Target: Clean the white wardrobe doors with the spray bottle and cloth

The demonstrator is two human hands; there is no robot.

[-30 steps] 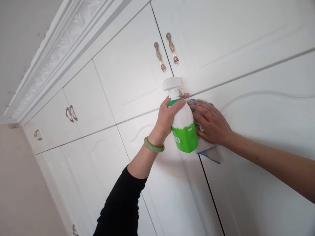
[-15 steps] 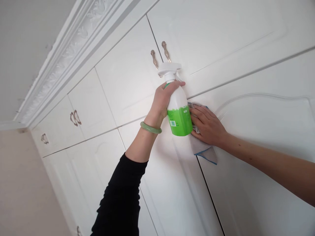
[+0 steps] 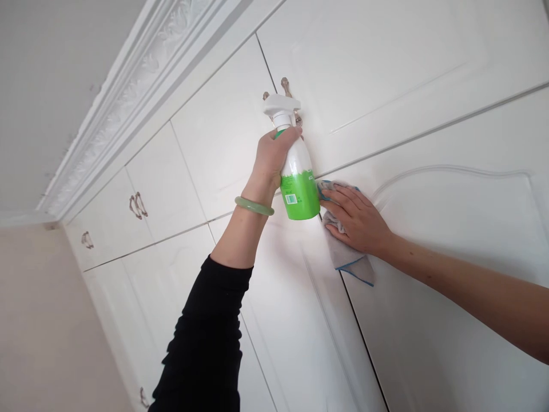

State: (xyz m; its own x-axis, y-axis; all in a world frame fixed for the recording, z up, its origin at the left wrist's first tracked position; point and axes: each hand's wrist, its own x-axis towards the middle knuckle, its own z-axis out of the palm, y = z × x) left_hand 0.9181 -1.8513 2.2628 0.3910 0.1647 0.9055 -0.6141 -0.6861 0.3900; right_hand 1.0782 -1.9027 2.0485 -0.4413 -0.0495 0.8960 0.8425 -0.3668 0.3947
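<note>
My left hand (image 3: 274, 153) is wrapped round the neck of a white and green spray bottle (image 3: 299, 191), with a pale green bangle on that wrist. The bottle is held up in front of the cabinet, and its white spray head overlaps a pair of metal door handles (image 3: 285, 86). Lower and to the right, my right hand (image 3: 358, 220) presses a grey cloth with blue edging (image 3: 351, 260) against the white cabinet door (image 3: 454, 217), near the seam between doors. Part of the cloth hangs below the fingers.
White cabinet doors fill most of the view, with more handles (image 3: 138, 206) farther left. Carved white moulding (image 3: 158, 51) runs along the top under the ceiling. A beige wall (image 3: 47, 320) stands at the left.
My left hand and the spray bottle have shifted up and to the left, baring more of the cloth. My right hand has moved slightly left with the cloth. The view has shifted slightly too.
</note>
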